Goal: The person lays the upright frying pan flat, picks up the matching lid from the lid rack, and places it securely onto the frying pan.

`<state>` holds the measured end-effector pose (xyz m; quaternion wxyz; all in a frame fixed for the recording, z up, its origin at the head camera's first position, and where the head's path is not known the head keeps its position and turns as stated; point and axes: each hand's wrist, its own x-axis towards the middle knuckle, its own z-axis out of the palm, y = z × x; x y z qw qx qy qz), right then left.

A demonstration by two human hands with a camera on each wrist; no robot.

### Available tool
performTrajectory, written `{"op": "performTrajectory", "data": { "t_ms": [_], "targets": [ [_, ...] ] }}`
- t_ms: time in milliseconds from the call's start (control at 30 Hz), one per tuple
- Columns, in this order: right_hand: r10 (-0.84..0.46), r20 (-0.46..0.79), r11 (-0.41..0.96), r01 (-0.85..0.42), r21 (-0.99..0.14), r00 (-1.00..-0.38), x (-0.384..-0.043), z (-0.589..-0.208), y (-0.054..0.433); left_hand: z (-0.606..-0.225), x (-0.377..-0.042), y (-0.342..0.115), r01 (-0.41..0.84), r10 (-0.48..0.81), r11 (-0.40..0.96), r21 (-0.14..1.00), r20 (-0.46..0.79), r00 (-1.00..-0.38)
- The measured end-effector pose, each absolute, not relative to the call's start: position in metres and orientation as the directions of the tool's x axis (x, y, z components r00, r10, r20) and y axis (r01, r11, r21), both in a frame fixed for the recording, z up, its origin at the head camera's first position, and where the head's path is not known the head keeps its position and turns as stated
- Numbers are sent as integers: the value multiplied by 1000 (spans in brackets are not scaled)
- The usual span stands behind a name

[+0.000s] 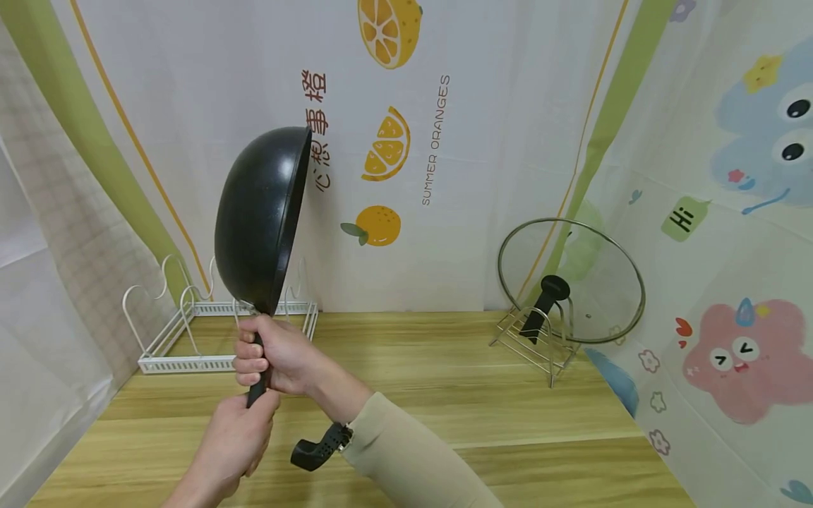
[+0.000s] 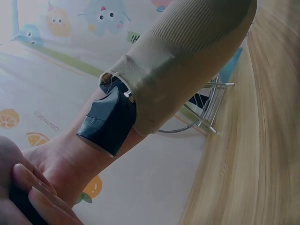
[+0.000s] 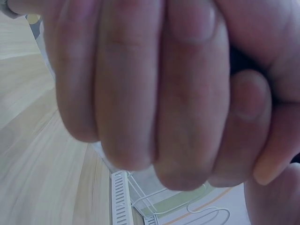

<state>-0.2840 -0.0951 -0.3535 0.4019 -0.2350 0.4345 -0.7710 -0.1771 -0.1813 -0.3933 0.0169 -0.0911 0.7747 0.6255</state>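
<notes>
A black wok (image 1: 254,219) is held up on end in the head view, its rounded base facing left and its rim to the right. My right hand (image 1: 282,356) grips the black handle (image 1: 257,388) close to the pan, fingers curled round it. Lower down, my left hand (image 1: 238,437) holds the handle's end. Curled fingers (image 3: 187,103) of the right hand fill the right wrist view. In the left wrist view, the right forearm's beige sleeve (image 2: 173,70) crosses above the hands.
A white metal rack (image 1: 184,365) with wire hoops stands behind the wok at left. On the right, a glass lid (image 1: 603,282) with a black knob (image 1: 555,288) leans in a wire stand (image 1: 549,363). Both stand on the wooden table (image 1: 406,395), before printed curtains.
</notes>
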Motion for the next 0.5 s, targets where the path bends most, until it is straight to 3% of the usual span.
{"op": "performTrajectory", "data": {
  "t_ms": [500],
  "targets": [
    [-815,14,-306,409,-860,-579,-282,-355,-92,-393,-174,-180,-164,-76,182,970,-152,-985]
  ]
}}
